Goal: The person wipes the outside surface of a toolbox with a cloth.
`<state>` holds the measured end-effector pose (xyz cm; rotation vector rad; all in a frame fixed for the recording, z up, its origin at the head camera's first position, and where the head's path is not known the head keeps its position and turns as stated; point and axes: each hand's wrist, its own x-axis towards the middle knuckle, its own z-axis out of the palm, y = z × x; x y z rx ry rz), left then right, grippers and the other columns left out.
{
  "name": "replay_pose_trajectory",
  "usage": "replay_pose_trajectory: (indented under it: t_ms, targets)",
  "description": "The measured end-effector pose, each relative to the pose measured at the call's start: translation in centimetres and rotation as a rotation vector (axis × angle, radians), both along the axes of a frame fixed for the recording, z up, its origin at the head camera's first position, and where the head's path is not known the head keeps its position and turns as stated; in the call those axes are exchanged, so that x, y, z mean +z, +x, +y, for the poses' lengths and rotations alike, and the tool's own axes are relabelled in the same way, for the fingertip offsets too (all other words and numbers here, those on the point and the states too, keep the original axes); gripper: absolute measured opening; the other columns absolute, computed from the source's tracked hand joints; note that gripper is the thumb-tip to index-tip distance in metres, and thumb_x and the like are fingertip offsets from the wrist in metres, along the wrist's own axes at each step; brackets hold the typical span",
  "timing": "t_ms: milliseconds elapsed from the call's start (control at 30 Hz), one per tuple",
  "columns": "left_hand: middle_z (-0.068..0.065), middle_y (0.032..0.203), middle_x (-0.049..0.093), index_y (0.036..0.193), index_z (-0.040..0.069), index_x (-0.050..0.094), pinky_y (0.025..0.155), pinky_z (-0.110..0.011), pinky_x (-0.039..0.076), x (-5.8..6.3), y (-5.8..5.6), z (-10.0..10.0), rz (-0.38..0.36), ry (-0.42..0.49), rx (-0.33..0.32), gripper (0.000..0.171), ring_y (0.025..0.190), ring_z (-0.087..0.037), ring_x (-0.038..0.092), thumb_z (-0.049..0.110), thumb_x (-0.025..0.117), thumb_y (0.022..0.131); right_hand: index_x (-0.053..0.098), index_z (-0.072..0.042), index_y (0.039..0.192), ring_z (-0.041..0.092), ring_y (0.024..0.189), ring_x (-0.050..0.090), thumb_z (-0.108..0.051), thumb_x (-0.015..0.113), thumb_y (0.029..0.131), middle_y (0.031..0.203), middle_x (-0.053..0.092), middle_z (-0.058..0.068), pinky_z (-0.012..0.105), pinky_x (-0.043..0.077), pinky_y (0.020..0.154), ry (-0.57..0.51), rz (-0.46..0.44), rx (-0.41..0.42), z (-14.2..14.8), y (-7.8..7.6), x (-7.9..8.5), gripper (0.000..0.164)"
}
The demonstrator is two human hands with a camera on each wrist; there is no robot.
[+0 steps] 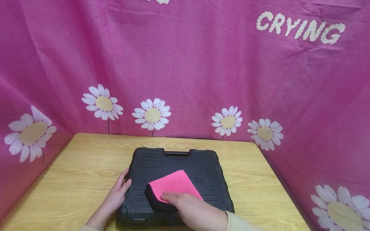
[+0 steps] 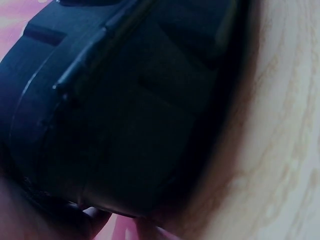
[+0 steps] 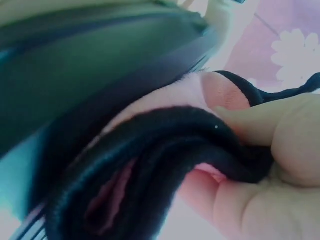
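Black case (image 1: pixel 176 162) on the table (image 1: pixel 254 179). The person's left hand (image 1: pixel 117 194) touches its left side, thumb apart from the fingers; the right hand (image 1: pixel 198 210), thumb and fingers clamped, pinches a folded pink cloth (image 1: pixel 179 183) atop the case.

1. the table (image 1: pixel 81 173) stands before the backdrop (image 1: pixel 185 64), which also runs along the table's left and right sides.
2. the case (image 1: pixel 179 162) is on the table, around the middle from left to right, its handle (image 1: pixel 177 153) at the far edge.
3. the cloth (image 1: pixel 179 181) lies on top of the case, between its middle and its near edge.
4. the left hand (image 1: pixel 118 189) is against the case's left side.
5. the right hand (image 1: pixel 193 207) is at the cloth's near right part, over the case.
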<state>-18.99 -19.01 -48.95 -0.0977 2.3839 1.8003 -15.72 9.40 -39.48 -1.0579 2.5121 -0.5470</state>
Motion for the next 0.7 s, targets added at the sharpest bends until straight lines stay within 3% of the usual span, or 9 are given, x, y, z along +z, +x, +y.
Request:
replay_pose_trajectory:
  t_ms: [133, 267, 433, 700]
  targets:
    - [-0.024, 0.172, 0.004, 0.166, 0.008, 0.006, 0.123, -0.063, 0.012, 0.0, 0.0, -0.1, -0.011, 0.012, -0.004, 0.062, 0.157, -0.048, 0.006, 0.029, 0.033, 0.114, 0.058, -0.018, 0.147, 0.009, 0.130, 0.061, 0.009, 0.065, 0.092, 0.144, 0.063, -0.004, 0.028, 0.050, 0.108, 0.101, 0.200, -0.010, -0.2, -1.5, 0.0, 0.062]
    - [-0.023, 0.172, 0.004, 0.166, 0.008, 0.006, 0.123, -0.063, 0.013, -0.1, -0.1, 0.0, -0.014, 0.007, -0.004, 0.062, 0.157, -0.048, 0.006, 0.028, 0.033, 0.113, 0.060, -0.017, 0.145, 0.012, 0.128, 0.064, 0.008, 0.073, 0.088, 0.142, 0.065, -0.002, 0.032, 0.051, 0.108, 0.108, 0.191, -0.049, -0.2, -3.5, 0.0, 0.063]
    - [-0.023, 0.172, 0.005, 0.166, 0.009, 0.006, 0.122, -0.063, 0.015, -0.1, -0.1, -0.1, -0.021, -0.009, 0.001, 0.063, 0.157, -0.048, 0.008, 0.030, 0.033, 0.113, 0.061, -0.013, 0.143, 0.015, 0.126, 0.064, 0.007, 0.071, 0.090, 0.139, 0.067, 0.001, 0.037, 0.049, 0.110, 0.066, 0.194, -0.056, 0.3, -5.9, 0.0, 0.057]
    - [-0.022, 0.172, 0.006, 0.166, 0.011, 0.009, 0.123, -0.062, 0.015, 0.1, 0.2, 0.0, -0.009, -0.017, 0.006, 0.062, 0.157, -0.048, 0.010, 0.030, 0.035, 0.113, 0.066, -0.006, 0.133, 0.016, 0.105, 0.066, 0.010, 0.068, 0.090, 0.126, 0.072, 0.007, 0.040, 0.052, 0.107, 0.020, 0.232, -0.018, 0.8, -9.1, 0.0, 0.047]
